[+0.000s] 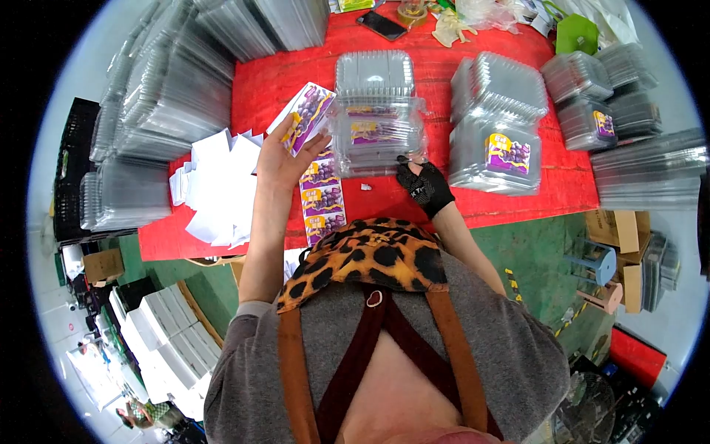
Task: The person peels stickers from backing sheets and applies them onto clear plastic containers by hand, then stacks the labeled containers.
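Bare and raised over the red table [414, 198], my left hand [282, 157] holds a purple and yellow label sheet [309, 118] between thumb and fingers. My right hand [423, 183], in a black fingerless glove, touches the lower right corner of a clear plastic container [379, 140]; its fingers are bent at the rim. A purple label shows through that container. Behind it stands another clear container [374, 72]. A strip of grape labels [322, 198] lies below my left hand, running toward the apron.
White paper sheets [222, 181] are heaped at left, beside tall stacks of clear trays [174, 96]. Labelled container stacks [494, 155] stand at right, with more [584, 122] beyond. A phone [381, 25], tape roll [412, 12] and glove [450, 28] lie at the far edge.
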`<state>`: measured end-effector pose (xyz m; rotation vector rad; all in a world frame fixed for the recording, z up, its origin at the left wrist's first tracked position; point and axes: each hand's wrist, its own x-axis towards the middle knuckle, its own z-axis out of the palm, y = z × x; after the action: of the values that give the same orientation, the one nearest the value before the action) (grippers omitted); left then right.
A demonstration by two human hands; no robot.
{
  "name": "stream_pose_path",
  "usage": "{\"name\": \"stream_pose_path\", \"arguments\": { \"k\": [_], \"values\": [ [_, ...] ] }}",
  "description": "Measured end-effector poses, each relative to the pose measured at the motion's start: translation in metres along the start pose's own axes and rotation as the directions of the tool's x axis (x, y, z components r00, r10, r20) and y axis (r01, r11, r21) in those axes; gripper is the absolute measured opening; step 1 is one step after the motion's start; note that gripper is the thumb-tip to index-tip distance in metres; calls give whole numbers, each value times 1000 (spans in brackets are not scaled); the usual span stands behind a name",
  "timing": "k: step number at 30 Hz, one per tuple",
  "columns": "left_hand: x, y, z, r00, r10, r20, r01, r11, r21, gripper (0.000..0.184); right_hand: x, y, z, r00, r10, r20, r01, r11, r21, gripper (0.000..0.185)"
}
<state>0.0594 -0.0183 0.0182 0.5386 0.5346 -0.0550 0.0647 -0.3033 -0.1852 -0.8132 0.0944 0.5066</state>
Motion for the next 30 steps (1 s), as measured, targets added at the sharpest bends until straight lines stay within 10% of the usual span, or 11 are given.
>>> {"name": "stream_pose_path", "arguments": {
  "k": [4, 16, 25, 28, 30],
  "values": [
    [-1, -1, 2, 999, -4, -35, 4, 1000, -6, 39, -1, -17, 13, 977, 198, 81, -214, 891, 401, 22],
    [2, 6, 7, 999, 14, 29, -13, 999, -46, 39, -14, -17, 35, 939, 95, -332, -116, 992, -45, 17],
    [1, 4, 8, 999, -38, 25, 40, 994, -106, 38, 1, -28, 23, 987, 151, 50, -157, 877, 454, 39],
    [3, 3, 6, 1000, -12, 20, 15, 994, -108, 37, 8, -30, 21, 987, 144, 69, -160, 899, 407, 41],
    [6, 2, 2, 1000, -2, 28, 5, 994, -106, 37, 9, -47, 26, 995, 47, 91, -37, 993, -111, 43]
  ]
}}
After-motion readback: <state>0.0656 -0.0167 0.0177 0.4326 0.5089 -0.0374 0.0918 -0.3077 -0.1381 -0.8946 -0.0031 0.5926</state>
